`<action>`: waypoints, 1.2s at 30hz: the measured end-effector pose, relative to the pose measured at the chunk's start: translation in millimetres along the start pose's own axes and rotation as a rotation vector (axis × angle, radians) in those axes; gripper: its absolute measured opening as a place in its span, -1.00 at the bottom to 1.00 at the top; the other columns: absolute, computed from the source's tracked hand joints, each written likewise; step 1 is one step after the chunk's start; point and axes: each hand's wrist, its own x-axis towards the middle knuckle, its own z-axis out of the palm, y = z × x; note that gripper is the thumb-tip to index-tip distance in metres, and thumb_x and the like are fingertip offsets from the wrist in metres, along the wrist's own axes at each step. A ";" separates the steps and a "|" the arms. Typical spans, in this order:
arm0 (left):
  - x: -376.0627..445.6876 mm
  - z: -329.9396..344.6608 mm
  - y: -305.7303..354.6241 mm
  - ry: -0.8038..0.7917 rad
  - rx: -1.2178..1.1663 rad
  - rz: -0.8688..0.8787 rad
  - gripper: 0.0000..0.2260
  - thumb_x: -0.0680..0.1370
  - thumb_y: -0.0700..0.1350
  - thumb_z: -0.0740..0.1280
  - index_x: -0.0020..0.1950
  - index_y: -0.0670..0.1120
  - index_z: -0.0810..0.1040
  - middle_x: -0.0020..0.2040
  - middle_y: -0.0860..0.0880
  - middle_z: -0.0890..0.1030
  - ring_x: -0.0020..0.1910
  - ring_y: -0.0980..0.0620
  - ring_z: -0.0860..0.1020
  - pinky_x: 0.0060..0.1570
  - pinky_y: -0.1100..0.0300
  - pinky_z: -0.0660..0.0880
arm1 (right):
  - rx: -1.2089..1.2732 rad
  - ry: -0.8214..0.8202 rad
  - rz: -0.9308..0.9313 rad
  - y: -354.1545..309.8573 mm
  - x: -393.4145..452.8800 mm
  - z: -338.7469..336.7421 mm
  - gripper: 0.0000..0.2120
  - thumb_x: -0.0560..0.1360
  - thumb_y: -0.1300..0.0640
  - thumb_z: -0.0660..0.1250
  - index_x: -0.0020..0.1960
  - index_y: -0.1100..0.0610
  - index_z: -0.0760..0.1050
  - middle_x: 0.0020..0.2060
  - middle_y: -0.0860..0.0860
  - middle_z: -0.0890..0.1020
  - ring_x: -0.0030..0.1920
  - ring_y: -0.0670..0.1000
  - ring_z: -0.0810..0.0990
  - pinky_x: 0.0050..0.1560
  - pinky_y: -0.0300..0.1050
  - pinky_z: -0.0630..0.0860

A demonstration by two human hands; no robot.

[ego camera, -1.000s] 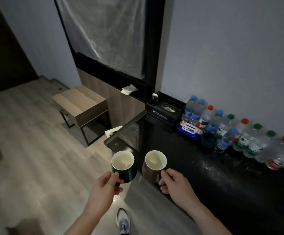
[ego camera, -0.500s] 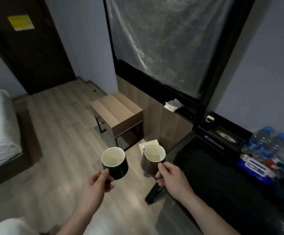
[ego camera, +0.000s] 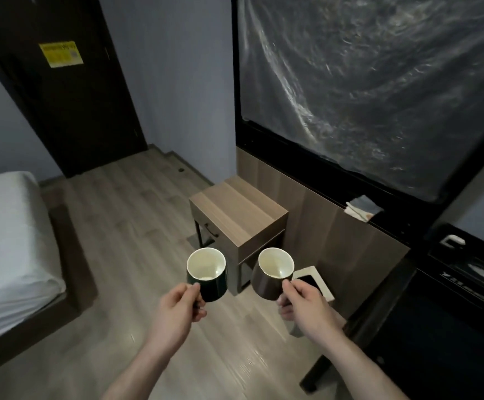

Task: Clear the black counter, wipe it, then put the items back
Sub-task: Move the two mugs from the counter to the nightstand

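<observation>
I hold 2 mugs out in front of me above the wooden floor point(ego camera: 136, 226), 1 in each hand. My left hand point(ego camera: 177, 310) has its grip closed on the handle side of the dark green mug point(ego camera: 210, 284), thumb on top by the rim and fingers curled underneath; the handle itself is hidden by my fingers. My right hand point(ego camera: 307, 308) has its grip closed the same way on the brown mug point(ego camera: 263, 285), thumb near the rim. Both mugs have pale cream insides, tilt slightly away from me and sit close beside each other without touching. Beyond them a small wooden side table point(ego camera: 237, 215) with 1 drawer stands against the wood-panelled wall. Just behind the brown mug, low by the floor, is a white-edged box with a dark top point(ego camera: 314, 280). The black counter point(ego camera: 437, 327) runs along my right, well clear of the mugs; on its far end sits a black tissue box point(ego camera: 471, 272). A bed with white sheets point(ego camera: 7, 241) is on my left, and a dark door point(ego camera: 70, 82) carrying a yellow notice point(ego camera: 61, 54) stands at the far wall. A plastic-covered dark panel point(ego camera: 379, 82) fills the upper right.
</observation>
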 end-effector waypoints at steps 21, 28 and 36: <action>307.8 -31.7 70.8 -0.103 0.181 -0.045 -0.56 0.58 0.17 0.39 -0.40 -0.06 0.52 -0.37 -0.03 0.61 -0.38 0.00 0.62 -0.09 0.06 0.51 | 0.081 0.046 0.082 -77.8 241.2 108.2 -0.56 0.69 -0.05 0.24 -0.34 0.00 0.54 -0.26 0.11 0.69 -0.28 0.05 0.60 -0.07 0.05 0.58; 430.0 -20.8 110.6 -0.069 0.259 -0.095 -0.60 0.58 0.10 0.40 -0.40 -0.06 0.52 -0.42 0.01 0.57 -0.41 0.03 0.62 -0.11 0.12 0.47 | 0.024 -0.022 0.072 -119.3 390.1 122.0 -0.55 0.44 -0.32 0.24 -0.27 0.06 0.55 -0.24 0.15 0.70 -0.30 0.05 0.62 -0.06 0.10 0.59; 543.9 1.7 133.9 -0.140 0.284 -0.173 -0.66 0.40 0.19 0.32 -0.33 -0.07 0.58 -0.35 -0.04 0.60 -0.36 -0.02 0.64 0.03 -0.01 0.61 | 0.036 -0.057 0.145 -127.1 493.5 135.3 -0.61 0.48 -0.27 0.23 -0.29 0.01 0.56 -0.32 0.03 0.65 -0.33 0.00 0.55 -0.08 0.00 0.51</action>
